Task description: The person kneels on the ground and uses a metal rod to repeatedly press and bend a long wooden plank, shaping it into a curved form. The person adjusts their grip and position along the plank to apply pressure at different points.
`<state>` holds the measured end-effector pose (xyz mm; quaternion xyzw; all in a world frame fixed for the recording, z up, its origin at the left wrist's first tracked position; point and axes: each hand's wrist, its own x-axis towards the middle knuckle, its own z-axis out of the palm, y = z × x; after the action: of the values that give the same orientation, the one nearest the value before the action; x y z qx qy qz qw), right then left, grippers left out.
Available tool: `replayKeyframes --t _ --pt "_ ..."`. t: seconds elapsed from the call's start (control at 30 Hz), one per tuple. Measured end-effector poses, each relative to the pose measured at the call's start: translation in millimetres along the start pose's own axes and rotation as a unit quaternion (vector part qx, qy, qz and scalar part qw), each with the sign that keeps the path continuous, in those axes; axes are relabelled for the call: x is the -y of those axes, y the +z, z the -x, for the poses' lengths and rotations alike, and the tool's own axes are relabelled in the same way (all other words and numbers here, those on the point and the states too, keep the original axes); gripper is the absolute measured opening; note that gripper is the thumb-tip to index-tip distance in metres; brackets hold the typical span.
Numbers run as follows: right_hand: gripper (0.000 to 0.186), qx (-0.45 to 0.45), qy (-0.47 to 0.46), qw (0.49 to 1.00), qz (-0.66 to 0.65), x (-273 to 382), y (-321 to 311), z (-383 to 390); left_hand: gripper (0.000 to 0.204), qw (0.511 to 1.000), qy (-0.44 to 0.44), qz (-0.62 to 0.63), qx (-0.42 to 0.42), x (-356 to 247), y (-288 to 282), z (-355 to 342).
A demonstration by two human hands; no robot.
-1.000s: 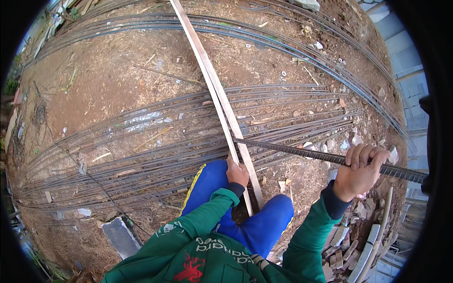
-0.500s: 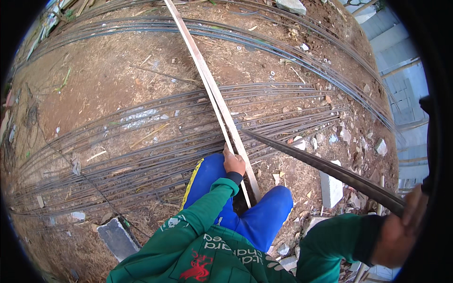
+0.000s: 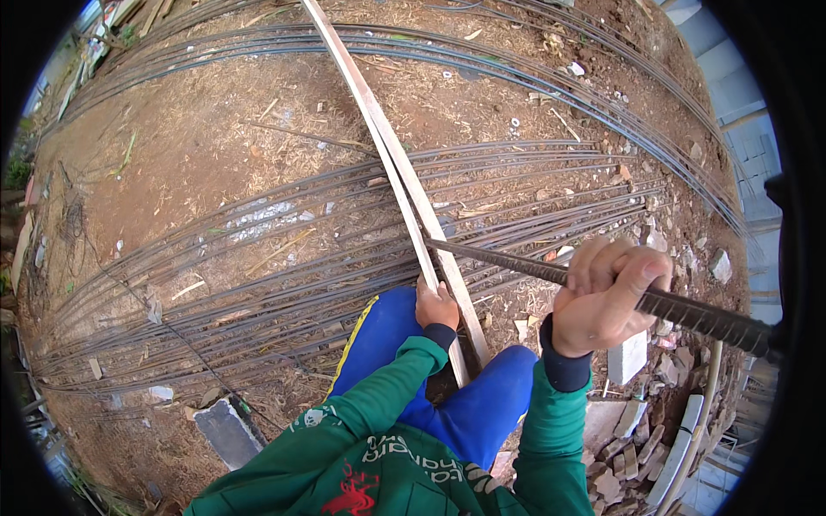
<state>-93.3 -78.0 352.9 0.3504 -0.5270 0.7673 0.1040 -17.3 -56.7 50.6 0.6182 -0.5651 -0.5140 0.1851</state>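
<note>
Two long, pale wooden strips (image 3: 372,116) run from the far edge toward my knees, lying close together far off and parted by a narrow gap nearer me. My left hand (image 3: 436,307) is closed around the left strip, just in front of my left knee. On the right, my right hand (image 3: 609,297) grips a dark, ribbed steel bar (image 3: 503,261) partway along its length. The bar's far tip meets the gap between the strips. Its near end extends past my hand toward the right edge of the view.
Several thin steel rods (image 3: 258,297) lie across the dirt under the strips, and blue-grey rods (image 3: 482,64) curve farther off. A grey block (image 3: 228,434) lies at lower left. White block (image 3: 628,357) and broken rubble (image 3: 632,456) cover the right side, beside a pale wall (image 3: 740,129).
My right hand has come leftward from the right edge and now grips the bar closer to its far tip. The bar lies at a flatter slant. My left hand stays on the strip.
</note>
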Motion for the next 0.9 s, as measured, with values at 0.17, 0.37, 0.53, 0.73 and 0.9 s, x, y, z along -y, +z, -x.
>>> replayKeyframes --t 0.17,0.37,0.53,0.73,0.9 --pt "0.042 -0.092 0.082 0.992 -0.004 -57.4 -75.7 -60.2 0.040 0.996 0.086 -0.026 -0.026 2.2 2.9 1.3" --pt "0.038 -0.148 0.126 0.981 0.004 -72.1 -56.5 -109.3 0.039 0.992 0.107 -0.047 -0.040 -4.8 4.4 4.8" --pt "0.039 -0.002 0.061 0.998 -0.033 -54.5 -64.0 -74.6 0.048 0.997 0.070 -0.011 0.016 12.7 -2.3 -3.1" --pt "0.040 -0.147 0.161 0.976 0.003 -121.2 -123.0 -126.0 0.039 0.994 0.105 -0.014 0.003 12.2 -3.4 -0.3" --pt "0.038 -0.163 0.161 0.973 0.002 -115.8 -102.5 -128.0 0.043 0.994 0.107 -0.034 -0.012 3.1 -5.9 4.1"
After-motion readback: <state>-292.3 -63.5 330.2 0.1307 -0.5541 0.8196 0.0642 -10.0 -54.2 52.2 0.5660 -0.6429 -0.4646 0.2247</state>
